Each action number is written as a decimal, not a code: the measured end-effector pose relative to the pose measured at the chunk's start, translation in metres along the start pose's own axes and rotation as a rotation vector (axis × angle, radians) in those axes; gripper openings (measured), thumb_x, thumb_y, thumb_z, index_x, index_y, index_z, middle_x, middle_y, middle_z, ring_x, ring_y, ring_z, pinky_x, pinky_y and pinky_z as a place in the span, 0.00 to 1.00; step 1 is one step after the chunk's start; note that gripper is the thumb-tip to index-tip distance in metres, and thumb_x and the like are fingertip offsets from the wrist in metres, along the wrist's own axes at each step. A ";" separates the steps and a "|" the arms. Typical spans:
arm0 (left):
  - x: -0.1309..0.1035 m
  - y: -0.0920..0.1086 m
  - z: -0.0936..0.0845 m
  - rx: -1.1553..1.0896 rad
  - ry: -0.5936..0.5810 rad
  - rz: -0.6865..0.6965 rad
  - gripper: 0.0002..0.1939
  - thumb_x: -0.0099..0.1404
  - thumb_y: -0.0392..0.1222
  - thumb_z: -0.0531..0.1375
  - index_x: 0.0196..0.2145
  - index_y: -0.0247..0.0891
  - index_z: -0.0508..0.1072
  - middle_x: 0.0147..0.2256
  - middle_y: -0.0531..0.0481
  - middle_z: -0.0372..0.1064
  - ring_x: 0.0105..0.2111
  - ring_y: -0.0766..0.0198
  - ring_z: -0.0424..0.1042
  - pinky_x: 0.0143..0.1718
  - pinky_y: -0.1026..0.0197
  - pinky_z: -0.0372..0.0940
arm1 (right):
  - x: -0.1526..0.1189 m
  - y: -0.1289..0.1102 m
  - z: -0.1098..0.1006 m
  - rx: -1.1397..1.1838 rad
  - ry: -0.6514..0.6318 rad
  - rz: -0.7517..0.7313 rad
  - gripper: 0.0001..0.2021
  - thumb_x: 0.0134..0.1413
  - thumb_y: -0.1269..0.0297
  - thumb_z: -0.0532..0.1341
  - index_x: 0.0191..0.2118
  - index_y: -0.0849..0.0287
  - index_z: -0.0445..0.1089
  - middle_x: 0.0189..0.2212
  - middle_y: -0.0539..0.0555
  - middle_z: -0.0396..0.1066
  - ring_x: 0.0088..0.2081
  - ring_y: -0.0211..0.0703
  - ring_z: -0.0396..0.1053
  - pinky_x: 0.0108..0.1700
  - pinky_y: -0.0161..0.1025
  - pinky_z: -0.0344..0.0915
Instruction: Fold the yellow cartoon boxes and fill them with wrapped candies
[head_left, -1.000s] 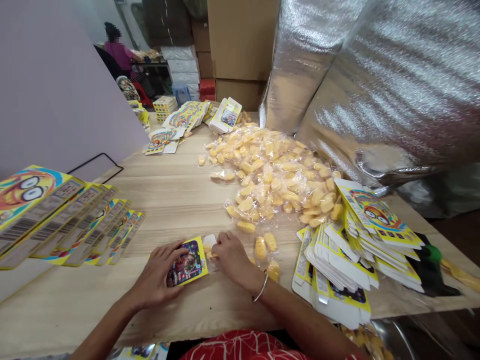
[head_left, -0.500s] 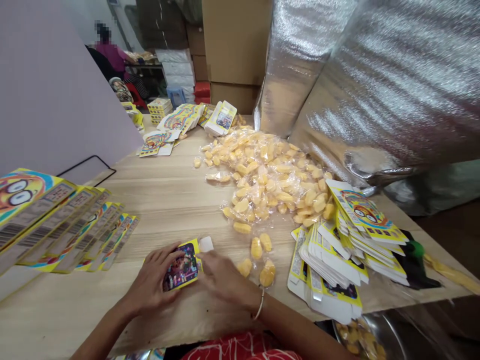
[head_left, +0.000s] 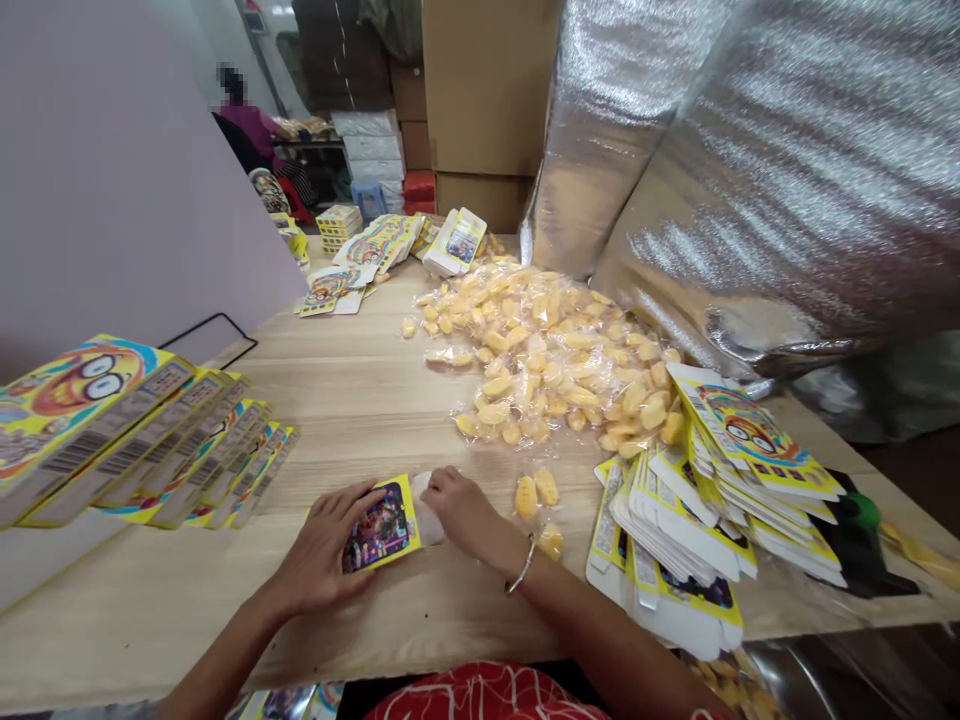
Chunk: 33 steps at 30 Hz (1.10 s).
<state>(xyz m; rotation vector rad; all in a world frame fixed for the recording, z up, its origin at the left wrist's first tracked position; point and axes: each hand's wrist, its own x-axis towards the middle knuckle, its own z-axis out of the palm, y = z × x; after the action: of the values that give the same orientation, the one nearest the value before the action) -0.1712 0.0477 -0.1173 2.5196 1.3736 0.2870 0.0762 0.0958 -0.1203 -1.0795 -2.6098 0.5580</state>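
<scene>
My left hand is wrapped over a small yellow box with a dark picture, which lies on the wooden table. At the box's right end, white flaps stand out, and my right hand has its fingers closed at that end; what they pinch is hidden. Several wrapped yellow pieces lie just right of my right hand. Beyond them is a large heap of wrapped yellow pieces. Flat yellow cartons are piled to the right.
Filled-looking yellow boxes stand in a leaning row at the left. More boxes lie at the table's far end. Silver foil bags rise behind the heap. A person sits in the far left background. A metal bowl is below the table edge.
My right hand has closed in at the box's open end, its fingers now bent together. A yellow piece near that hand no longer shows. The whole view has shifted slightly.
</scene>
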 end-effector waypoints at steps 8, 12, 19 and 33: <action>0.001 -0.003 0.001 0.034 -0.017 0.013 0.39 0.56 0.53 0.60 0.63 0.52 0.51 0.64 0.44 0.51 0.59 0.45 0.57 0.55 0.46 0.53 | 0.000 0.004 0.004 0.665 0.199 0.129 0.21 0.52 0.81 0.55 0.52 0.59 0.62 0.46 0.56 0.68 0.47 0.39 0.68 0.47 0.37 0.67; 0.000 -0.004 0.002 0.036 -0.024 0.016 0.40 0.56 0.54 0.60 0.63 0.51 0.52 0.64 0.44 0.51 0.59 0.44 0.57 0.55 0.46 0.53 | -0.044 0.008 -0.023 0.350 0.154 0.033 0.11 0.58 0.77 0.54 0.42 0.60 0.71 0.44 0.57 0.70 0.47 0.43 0.67 0.50 0.41 0.64; 0.000 -0.004 0.002 0.031 -0.015 0.016 0.38 0.57 0.53 0.60 0.63 0.52 0.53 0.63 0.44 0.52 0.58 0.45 0.58 0.54 0.46 0.54 | -0.011 0.011 -0.006 0.131 -0.092 -0.228 0.17 0.60 0.75 0.55 0.53 0.59 0.67 0.55 0.58 0.67 0.54 0.45 0.66 0.55 0.42 0.61; -0.001 -0.007 0.005 0.048 0.015 -0.018 0.38 0.55 0.54 0.60 0.62 0.52 0.55 0.62 0.43 0.54 0.57 0.44 0.59 0.54 0.44 0.56 | -0.077 0.026 -0.045 0.038 -0.080 -0.014 0.12 0.54 0.75 0.60 0.45 0.59 0.70 0.41 0.57 0.71 0.44 0.45 0.66 0.48 0.42 0.63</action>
<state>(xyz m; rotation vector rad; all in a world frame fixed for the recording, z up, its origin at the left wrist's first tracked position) -0.1760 0.0496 -0.1246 2.5471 1.4244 0.2729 0.1625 0.0681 -0.0988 -1.0471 -2.6610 0.6584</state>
